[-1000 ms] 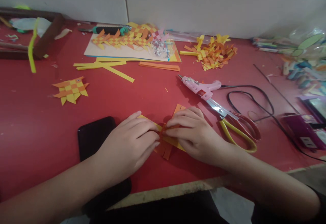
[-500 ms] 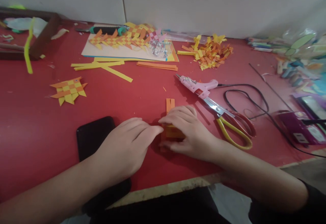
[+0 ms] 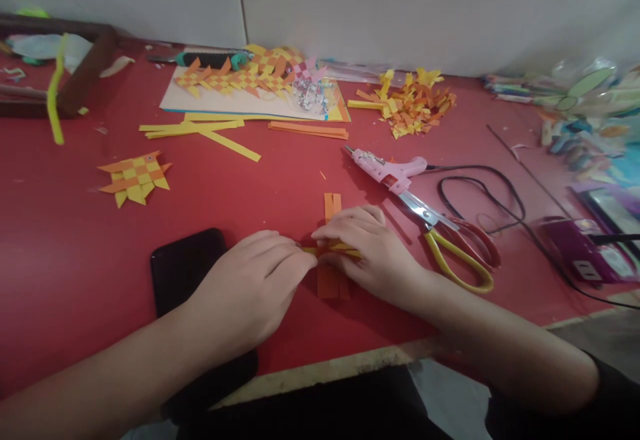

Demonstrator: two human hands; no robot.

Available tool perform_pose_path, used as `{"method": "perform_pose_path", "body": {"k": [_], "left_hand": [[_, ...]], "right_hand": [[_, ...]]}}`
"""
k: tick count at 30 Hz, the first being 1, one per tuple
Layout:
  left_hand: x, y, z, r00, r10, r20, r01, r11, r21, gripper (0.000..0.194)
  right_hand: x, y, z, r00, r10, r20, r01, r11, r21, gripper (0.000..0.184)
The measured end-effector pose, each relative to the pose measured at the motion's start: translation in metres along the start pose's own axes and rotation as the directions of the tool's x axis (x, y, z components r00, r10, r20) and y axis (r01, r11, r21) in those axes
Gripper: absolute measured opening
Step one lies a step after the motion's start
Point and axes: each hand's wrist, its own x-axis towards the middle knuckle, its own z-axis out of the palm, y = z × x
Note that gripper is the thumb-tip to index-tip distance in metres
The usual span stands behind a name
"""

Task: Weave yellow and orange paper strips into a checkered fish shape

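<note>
Orange paper strips (image 3: 328, 285) stand lengthwise on the red table, crossed by yellow paper strips (image 3: 345, 247). My right hand (image 3: 377, 247) is closed over the crossing, its thumb and fingers pinching the strips there. From the left, my left hand (image 3: 265, 280) is closed in a pinch at the end of a yellow strip; its curled fingers cover most of the grip. Both sets of fingertips nearly meet. A woven yellow-and-orange paper fish (image 3: 136, 179) lies farther left. Loose yellow strips (image 3: 200, 129) and orange strips (image 3: 309, 130) lie beyond my hands.
A black phone (image 3: 187, 267) lies under my left forearm. Right of my hands are a pink glue gun (image 3: 390, 172) with its cord and scissors (image 3: 460, 263). Paper scraps (image 3: 417, 107), more woven fish (image 3: 235, 81) and a brown tray (image 3: 90, 70) sit toward the wall.
My right thumb has drawn up toward its fingers, uncovering the lower ends of the orange strips. A yellow strip end now shows at my left fingertips. The left hand has barely moved.
</note>
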Motion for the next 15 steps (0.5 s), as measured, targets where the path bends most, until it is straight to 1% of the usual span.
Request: {"method": "perform_pose_path", "body": {"k": [3,6,9,12,15], "left_hand": [[0.0012,0.0003,0.0013,1.000,0.009,0.013,-0.009,1.000,0.003,0.029],[0.0002,0.0009,0.0022,0.998,0.005,0.064,-0.007,1.000,0.027,0.027],[-0.0019,0.0010,0.0027,0.995,-0.001,0.097,-0.003,0.999,0.046,0.028],[-0.0029,0.0008,0.0029,0.992,-0.015,0.128,0.008,0.998,0.055,0.030],[-0.0024,0.0007,0.0034,0.987,-0.034,0.154,0.028,0.999,0.045,0.029]], "right_hand": [[0.0006,0.0004,-0.0007,1.000,-0.011,-0.006,0.011,1.000,-0.013,0.013],[0.0012,0.0015,-0.0011,0.999,-0.041,-0.012,0.040,0.999,-0.007,0.013],[0.0019,0.0021,-0.0017,0.997,-0.058,-0.059,0.058,0.998,-0.007,0.011],[0.0018,0.0009,-0.0032,0.989,-0.030,-0.144,0.025,0.999,-0.034,0.008],[0.0006,-0.0018,-0.0054,0.986,0.029,-0.165,-0.033,0.999,-0.023,0.010]]}}
